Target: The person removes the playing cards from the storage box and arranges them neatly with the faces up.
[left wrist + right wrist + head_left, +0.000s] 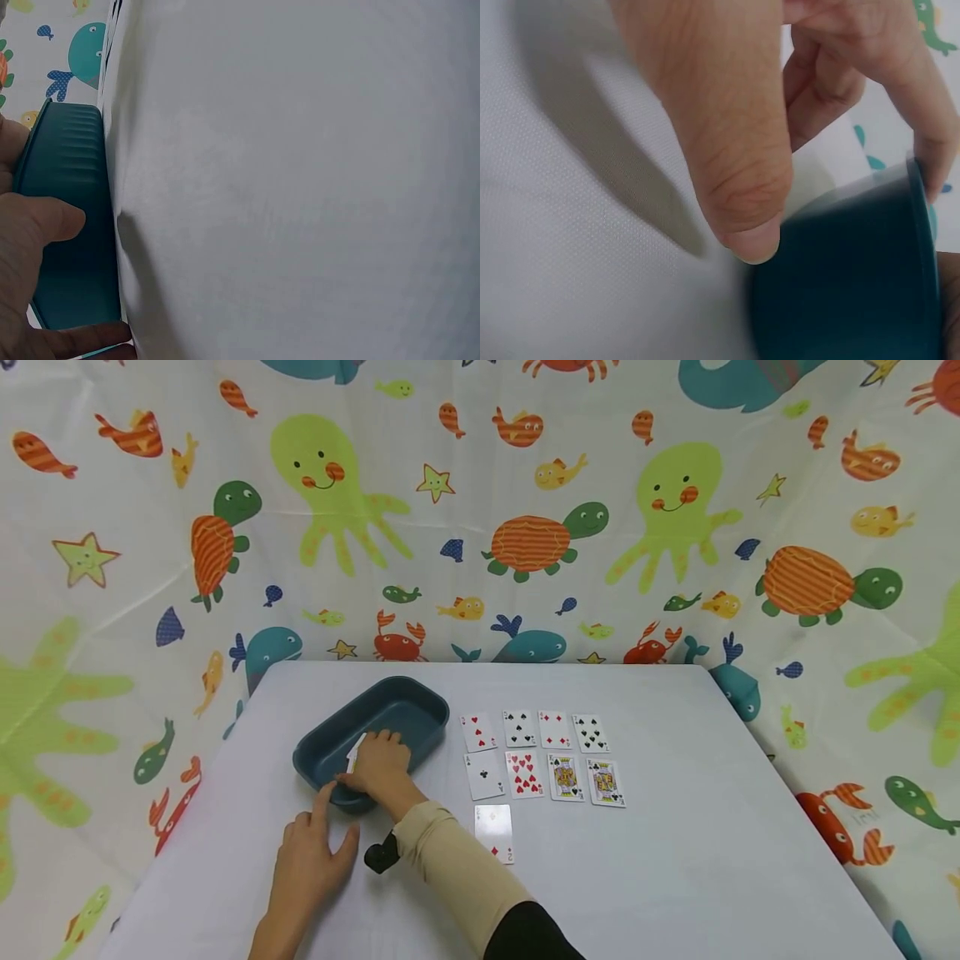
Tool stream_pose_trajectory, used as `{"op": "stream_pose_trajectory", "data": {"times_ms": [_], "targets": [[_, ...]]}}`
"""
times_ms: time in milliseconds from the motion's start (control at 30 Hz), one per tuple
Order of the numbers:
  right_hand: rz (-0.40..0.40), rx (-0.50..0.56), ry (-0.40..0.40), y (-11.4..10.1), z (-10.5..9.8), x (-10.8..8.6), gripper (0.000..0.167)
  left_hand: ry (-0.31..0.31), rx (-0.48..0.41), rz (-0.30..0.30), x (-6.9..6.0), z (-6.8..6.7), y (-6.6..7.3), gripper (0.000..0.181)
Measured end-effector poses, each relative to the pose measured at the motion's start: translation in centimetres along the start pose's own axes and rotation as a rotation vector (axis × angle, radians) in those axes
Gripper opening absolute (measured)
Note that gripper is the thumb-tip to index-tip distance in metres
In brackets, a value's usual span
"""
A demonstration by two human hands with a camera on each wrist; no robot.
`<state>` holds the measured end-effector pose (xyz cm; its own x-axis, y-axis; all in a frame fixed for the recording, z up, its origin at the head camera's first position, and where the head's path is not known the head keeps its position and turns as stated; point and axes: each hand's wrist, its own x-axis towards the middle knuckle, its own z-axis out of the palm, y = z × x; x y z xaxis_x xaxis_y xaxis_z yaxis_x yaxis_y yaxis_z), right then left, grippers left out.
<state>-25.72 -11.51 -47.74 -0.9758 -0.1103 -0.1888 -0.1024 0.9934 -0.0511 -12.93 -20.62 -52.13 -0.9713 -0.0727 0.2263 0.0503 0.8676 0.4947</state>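
A dark teal tray (330, 735) lies at an angle on the white table. My right hand (381, 767) reaches into it, fingers bent down and thumb by the near rim, gripping a white playing card (356, 750) seen nearly edge-on. How many cards it grips is hidden. My left hand (311, 860) is beside the tray's near left corner, with its index finger touching the rim and its thumb spread away. In the left wrist view, the tray's ribbed outer wall (71, 161) stands behind fingers and a thumb. The right wrist view shows the tray's end wall (847, 277) below a thumb.
Right of the tray lie several face-up playing cards in two rows, among them a heart card (478, 732), an ace of clubs (484, 776) and a king (566, 777). A two of diamonds (493, 833) lies below them. A patterned curtain (450, 568) hangs behind the table.
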Motion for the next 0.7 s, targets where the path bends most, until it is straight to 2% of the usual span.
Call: {"op": "stream_pose_trajectory", "data": {"times_ms": [367, 500, 700], "targets": [[-0.03, -0.026, 0.013, -0.14, 0.72, 0.65, 0.086, -0.036, 0.006, -0.035, 0.05, -0.15, 0.33, 0.073], [-0.057, 0.02, 0.032, 0.08, 0.73, 0.62, 0.081, -0.026, 0.012, -0.035, -0.06, -0.11, 0.32, 0.073], [-0.101, 0.131, 0.075, 0.63, 0.63, 0.53, 0.077, -0.044, 0.005, -0.039, -0.02, -0.15, 0.27, 0.075]]}}
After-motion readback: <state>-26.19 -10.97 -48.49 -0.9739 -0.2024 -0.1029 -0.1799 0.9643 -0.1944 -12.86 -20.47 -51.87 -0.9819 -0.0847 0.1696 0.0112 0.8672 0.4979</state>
